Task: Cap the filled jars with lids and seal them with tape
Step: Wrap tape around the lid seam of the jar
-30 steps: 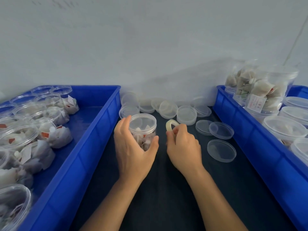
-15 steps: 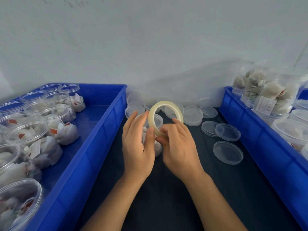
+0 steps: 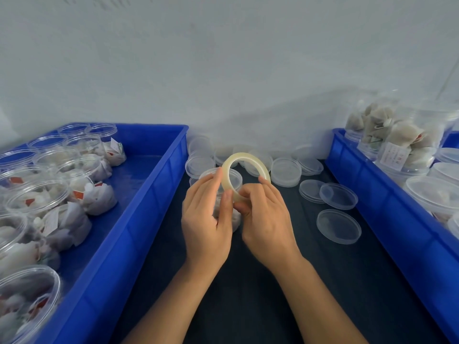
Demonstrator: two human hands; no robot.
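Work lane: dark mat (image 3: 248, 306) between left blue bin (image 3: 139, 234) and right blue bin (image 3: 387, 219); near half bare. Tape roll (image 3: 244, 161): upright, hole facing the camera, over the capped jar (image 3: 236, 180), pinched by left hand (image 3: 206, 224) and right hand (image 3: 268, 224). Loose lids (image 3: 339, 225) right.

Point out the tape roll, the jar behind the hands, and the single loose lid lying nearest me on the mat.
tape roll (image 3: 248, 157), head view, top arc of the ring.
jar (image 3: 236, 176), head view, right part of its capped rim.
loose lid (image 3: 339, 226), head view, centre of the disc.
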